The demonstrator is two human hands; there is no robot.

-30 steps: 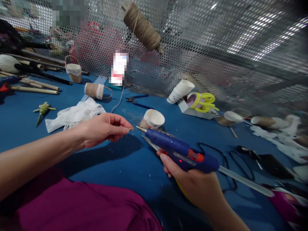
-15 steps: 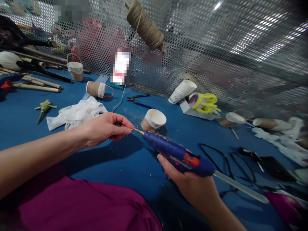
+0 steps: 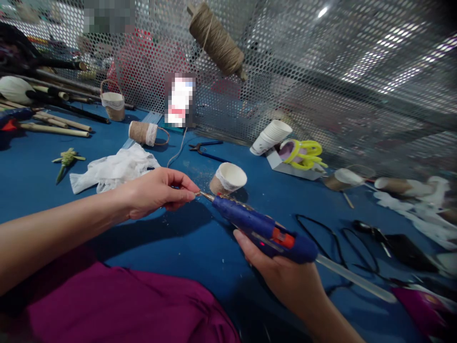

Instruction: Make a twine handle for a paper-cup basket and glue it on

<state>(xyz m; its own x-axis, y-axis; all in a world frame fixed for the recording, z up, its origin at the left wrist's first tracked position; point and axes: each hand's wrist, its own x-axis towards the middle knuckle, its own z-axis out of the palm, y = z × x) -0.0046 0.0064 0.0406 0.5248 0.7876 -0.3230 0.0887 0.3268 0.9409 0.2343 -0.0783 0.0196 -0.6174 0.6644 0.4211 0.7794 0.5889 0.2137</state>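
My right hand [image 3: 285, 271] is wrapped round a blue hot glue gun [image 3: 250, 220] with an orange switch and a small red light; a long clear glue stick [image 3: 353, 277] sticks out of its back. The gun's metal nozzle points left at the fingertips of my left hand [image 3: 167, 190]. Those fingers are pinched on a small brownish piece, too small to name, which the nozzle tip touches or nearly touches. Just behind the nozzle stands a paper cup wrapped in twine with a white lace rim [image 3: 229, 178].
White lace [image 3: 119, 164] lies behind my left wrist. Farther back are pliers [image 3: 210, 150], twine-wrapped baskets [image 3: 143, 133], a phone [image 3: 179, 101] and stacked paper cups [image 3: 270, 137]. A twine spool [image 3: 216, 40] hangs on the mesh; a black cord [image 3: 321, 233] lies right.
Almost nothing differs. The glue gun's rear end has shifted very slightly left, and the view has moved a touch.
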